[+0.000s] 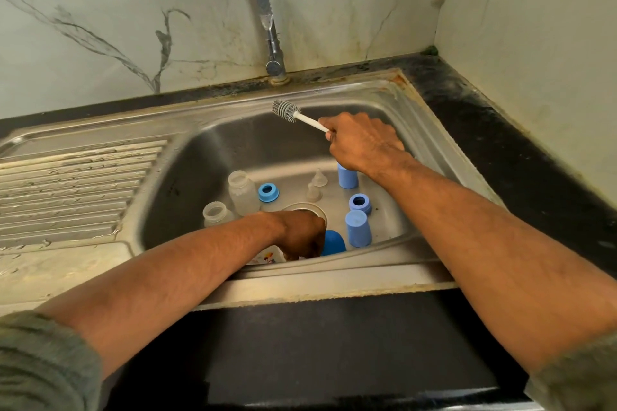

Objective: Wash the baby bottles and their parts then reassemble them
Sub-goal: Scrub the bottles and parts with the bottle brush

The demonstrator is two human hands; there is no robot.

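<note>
Right fingers [331, 134] grasp brush [286, 109]; left fingers [302, 252] grasp capped bottle [332, 242]; two clear bottles [243, 192], two collars [268, 192], two nipples [319, 178]

Steel sink [394, 117] set into a dark surface [521, 143], with bottle parts on its floor.

On the sink floor stand two clear bottles [243, 192], two blue rings [268, 192], two clear teats [317, 185] and two upright light-blue caps [358, 227]; a ribbed drainboard [73, 190] lies left.

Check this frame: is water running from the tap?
No. The tap shows no stream below its spout, and the right hand holds the bottle brush dry above the sink.
</note>
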